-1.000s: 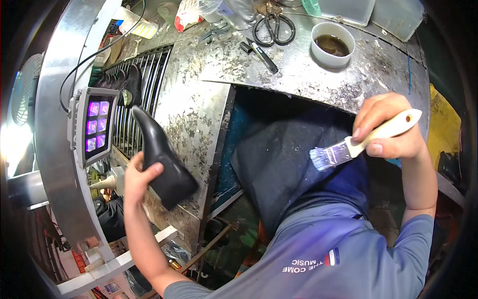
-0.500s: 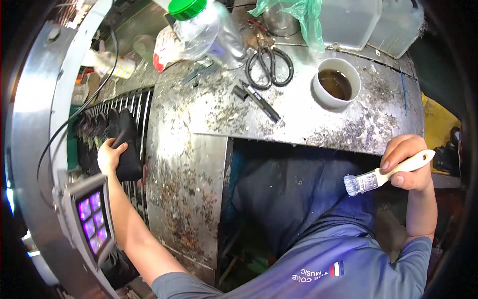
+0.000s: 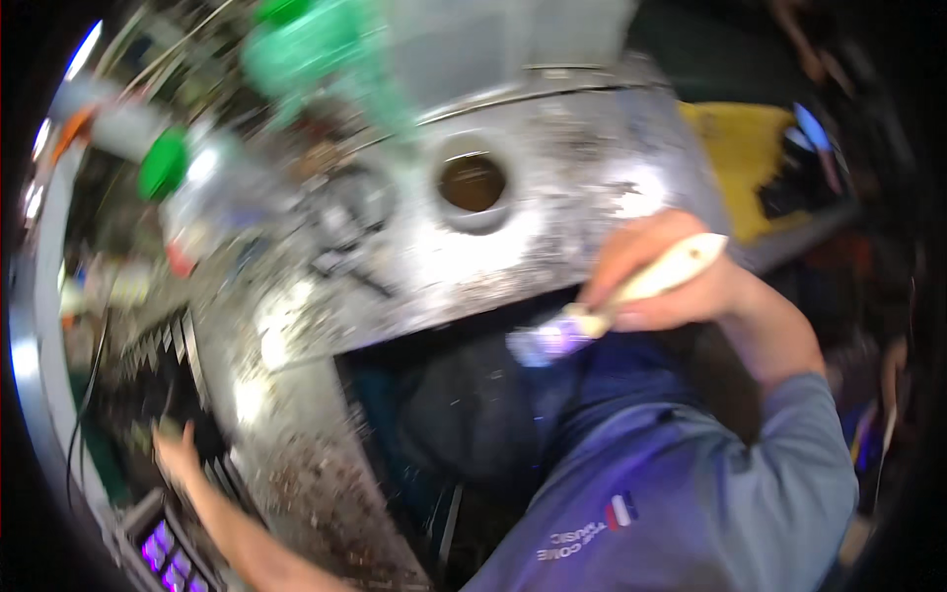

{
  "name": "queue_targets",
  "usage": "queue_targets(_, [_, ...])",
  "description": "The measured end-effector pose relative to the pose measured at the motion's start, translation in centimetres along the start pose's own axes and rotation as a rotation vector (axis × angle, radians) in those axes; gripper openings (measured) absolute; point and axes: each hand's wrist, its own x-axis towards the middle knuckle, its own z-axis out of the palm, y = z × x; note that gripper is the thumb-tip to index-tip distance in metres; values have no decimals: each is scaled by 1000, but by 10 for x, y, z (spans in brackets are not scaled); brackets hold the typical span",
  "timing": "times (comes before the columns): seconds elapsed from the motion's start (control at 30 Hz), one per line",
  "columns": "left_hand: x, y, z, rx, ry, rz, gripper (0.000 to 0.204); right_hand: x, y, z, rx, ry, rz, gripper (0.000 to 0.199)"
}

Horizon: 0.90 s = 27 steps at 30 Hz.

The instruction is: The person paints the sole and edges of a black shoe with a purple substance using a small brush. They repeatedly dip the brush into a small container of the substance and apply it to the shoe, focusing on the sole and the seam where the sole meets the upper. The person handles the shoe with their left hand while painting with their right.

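My right hand (image 3: 661, 281) is closed round the pale handle of a small flat paintbrush (image 3: 681, 266), its blurred bristles pointing left over my lap. Beyond the brush, a white cup (image 3: 478, 220) of brown liquid stands on the metal worktop (image 3: 552, 123). At the far left, my left hand (image 3: 176, 459) reaches to the dark, flat pieces (image 3: 148, 390) on a slatted rack. Blur hides whether its fingers hold one of them.
On the worktop lie black-handled scissors (image 3: 350, 202) and a dark marker (image 3: 370, 283). Behind are a green-lidded clear jar (image 3: 165, 163), a green plastic bag (image 3: 316, 49) and translucent bins (image 3: 454, 49). A lamp (image 3: 163, 553) glows purple at lower left. Something yellow (image 3: 735, 163) sits at right.
The view has swung right and blurred, so the worktop and cup appear further left. My right hand still grips the paintbrush. My left hand, earlier on a black piece, remains at the rack.
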Motion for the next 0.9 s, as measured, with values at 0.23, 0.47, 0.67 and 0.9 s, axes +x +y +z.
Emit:
queue_targets(0.23, [-106, 5, -7, 84, 433, 275, 66, -87, -6, -51, -8, 368, 107, 31])
queue_targets(0.47, [-264, 108, -90, 79, 476, 428, 60, -206, 37, -227, -1060, 727, 483, 30])
queue_targets(0.67, [-340, 150, -114, 60, 539, 614, 51, -299, 90, -331, -1653, -126, 860, 25])
queue_targets(0.9, [-375, 149, -120, 10, 197, 416, 48, -382, 193, -386, -1331, 188, 1012, 24])
